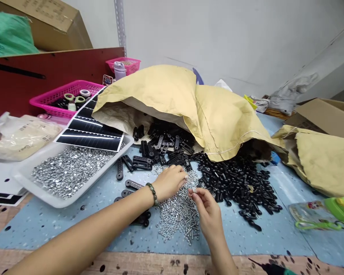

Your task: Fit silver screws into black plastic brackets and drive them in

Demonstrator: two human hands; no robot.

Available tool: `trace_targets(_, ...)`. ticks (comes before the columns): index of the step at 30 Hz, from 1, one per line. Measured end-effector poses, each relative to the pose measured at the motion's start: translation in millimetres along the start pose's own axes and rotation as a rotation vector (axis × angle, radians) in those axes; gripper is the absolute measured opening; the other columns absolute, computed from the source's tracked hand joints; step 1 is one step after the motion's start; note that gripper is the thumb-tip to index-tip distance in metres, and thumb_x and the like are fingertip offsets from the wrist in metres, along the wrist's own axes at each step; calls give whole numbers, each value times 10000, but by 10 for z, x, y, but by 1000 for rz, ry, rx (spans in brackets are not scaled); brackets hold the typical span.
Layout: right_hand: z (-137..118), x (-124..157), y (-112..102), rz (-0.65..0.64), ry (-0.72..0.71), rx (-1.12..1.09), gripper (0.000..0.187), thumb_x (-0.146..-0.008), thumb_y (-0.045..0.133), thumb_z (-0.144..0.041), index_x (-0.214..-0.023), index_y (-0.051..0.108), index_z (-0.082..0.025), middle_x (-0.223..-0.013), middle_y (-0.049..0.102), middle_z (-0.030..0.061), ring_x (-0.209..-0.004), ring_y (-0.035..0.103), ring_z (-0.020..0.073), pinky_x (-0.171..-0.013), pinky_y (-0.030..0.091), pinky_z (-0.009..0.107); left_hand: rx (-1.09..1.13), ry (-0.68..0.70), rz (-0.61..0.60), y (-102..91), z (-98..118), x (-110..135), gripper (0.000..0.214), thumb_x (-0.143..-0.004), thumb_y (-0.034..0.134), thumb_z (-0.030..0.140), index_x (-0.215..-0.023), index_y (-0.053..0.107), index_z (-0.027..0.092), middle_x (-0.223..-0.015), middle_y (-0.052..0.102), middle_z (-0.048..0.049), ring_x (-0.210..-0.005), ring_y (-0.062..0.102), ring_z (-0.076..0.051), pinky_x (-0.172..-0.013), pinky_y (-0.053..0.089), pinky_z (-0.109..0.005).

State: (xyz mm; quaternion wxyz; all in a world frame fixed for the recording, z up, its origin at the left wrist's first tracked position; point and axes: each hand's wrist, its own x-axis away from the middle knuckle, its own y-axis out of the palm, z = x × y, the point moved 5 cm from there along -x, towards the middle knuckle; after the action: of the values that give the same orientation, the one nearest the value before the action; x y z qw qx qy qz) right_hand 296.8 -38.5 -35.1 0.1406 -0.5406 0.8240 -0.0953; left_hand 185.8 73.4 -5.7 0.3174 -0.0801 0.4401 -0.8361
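"Screws (186,210): where are yours?"

"In a loose heap on the blue mat (103,233), beneath and just in front of your hands. The mat is the broadest thing here. Then come your paper sacks: the left one (157,88) and the middle one (226,118) touch, and a third (329,156) lies off to the right."

"And after the sacks?"

"Your white tray (61,204), on the left, full of small silver pieces (68,175), with a printed sheet (99,135) over its far end."

"How are my hands?"

"Your left hand (170,181), bracelet (152,194) at the wrist, reaches over the heap, fingers curled down; I can't tell what they hold. Your right hand (208,208) has thumb and forefinger brought close; anything between them is too small to tell."

"What's smaller?"

"Black bars (141,164) by the left sack's mouth, black knobs (240,183) before the middle one, and, tiniest, nuts (166,225) mixed among your screws."
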Motion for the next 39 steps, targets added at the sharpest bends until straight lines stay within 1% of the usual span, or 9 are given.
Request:
trace_targets(5,-230,135,504,-98,-24,-79,107,-873,554,-290,-903,615,-208,-836,645,41,-772,626,180,-674,517,278,274,-142,83,-417,-156,272,157,-936,446,208,-933,601,184,-892,667,-20,-801,614,-152,-728,493,-275)
trace_targets(9,-412,222,993,-265,-146,27,87,-874,525,-191,-861,608,-215,-821,650,23,-762,618,168,-694,491,274,391,-259,141,-732,-337,803,208,-929,428,302,-887,586,173,-832,656,-19,-750,609,-154,-662,488,-267)
trace_targets(14,-538,245,1281,-346,-387,245,128,-894,504,-129,-858,599,-206,-832,638,32,-811,574,187,-734,472,307,374,-410,107,-844,-553,1437,253,-913,460,374,-835,617,191,-795,626,5,-752,568,-169,-694,435,-289)
trace_targets(17,-570,259,1349,-386,-477,367,169,-918,465,-120,-873,610,-195,-832,630,51,-814,548,202,-732,472,332,360,-426,102,-835,-582,1597,254,-923,442,368,-856,622,201,-800,623,10,-749,566,-171,-685,428,-286)
trace_targets(21,-585,248,1341,-391,-451,418,146,-889,521,-125,-884,645,-202,-919,595,73,-852,553,209,-738,484,334,375,-387,113,-797,-539,1623,229,-927,446,330,-864,631,211,-844,630,8,-792,582,-175,-721,435,-294)
trace_targets(28,-646,219,1230,-283,-276,100,115,-869,552,-184,-973,596,-206,-891,595,38,-788,585,161,-710,488,272,434,-349,164,-700,-407,1598,222,-937,439,277,-873,642,213,-899,621,-11,-873,594,-181,-797,467,-320)
trace_targets(33,-688,221,1166,-350,-261,121,124,-881,524,-136,-830,617,-199,-814,624,23,-772,593,151,-696,466,249,441,-360,216,-659,-415,1649,169,-922,473,264,-964,634,230,-980,638,-17,-929,602,-189,-830,481,-334)
trace_targets(36,-666,233,1135,-423,-282,242,145,-860,538,-94,-862,637,-200,-849,629,33,-791,605,159,-711,472,255,464,-419,297,-650,-452,1758,137,-911,516,295,-1005,601,244,-935,652,6,-870,620,-180,-761,496,-308)
trace_targets(39,-650,260,1181,-545,-303,360,184,-863,535,-81,-916,655,-209,-866,617,39,-790,604,162,-700,474,256,481,-353,302,-582,-378,1845,104,-939,484,262,-934,587,245,-904,633,21,-854,612,-159,-744,487,-279)
